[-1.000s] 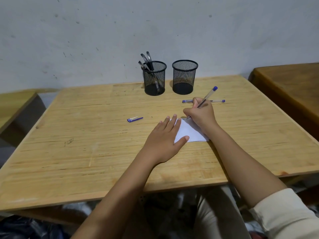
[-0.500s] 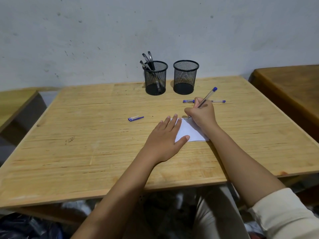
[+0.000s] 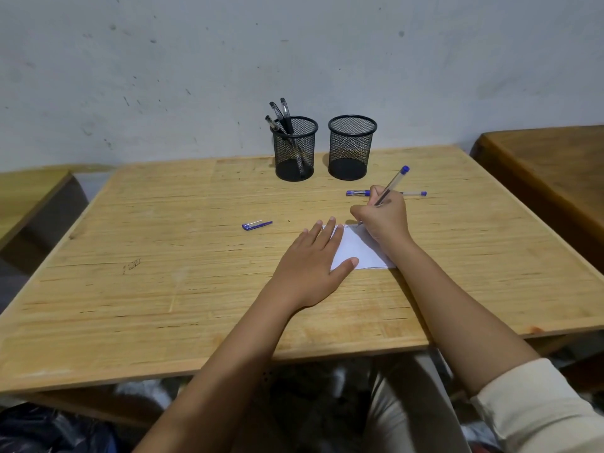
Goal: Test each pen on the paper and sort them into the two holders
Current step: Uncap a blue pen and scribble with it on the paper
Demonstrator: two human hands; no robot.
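My right hand grips a clear blue-ended pen, its tip on the top edge of the white paper. My left hand lies flat, fingers straight, pressing the paper's left side. A second blue pen lies on the table behind my right hand, partly hidden by it. A blue pen cap lies to the left. Two black mesh holders stand at the back: the left holder has three dark pens, the right holder has none.
The wooden table ends at a grey wall. A darker wooden table stands close on the right, and another wooden surface on the left, lower down.
The pen in my right hand has shifted slightly over the paper's top edge. My left hand stays pressed on the paper.
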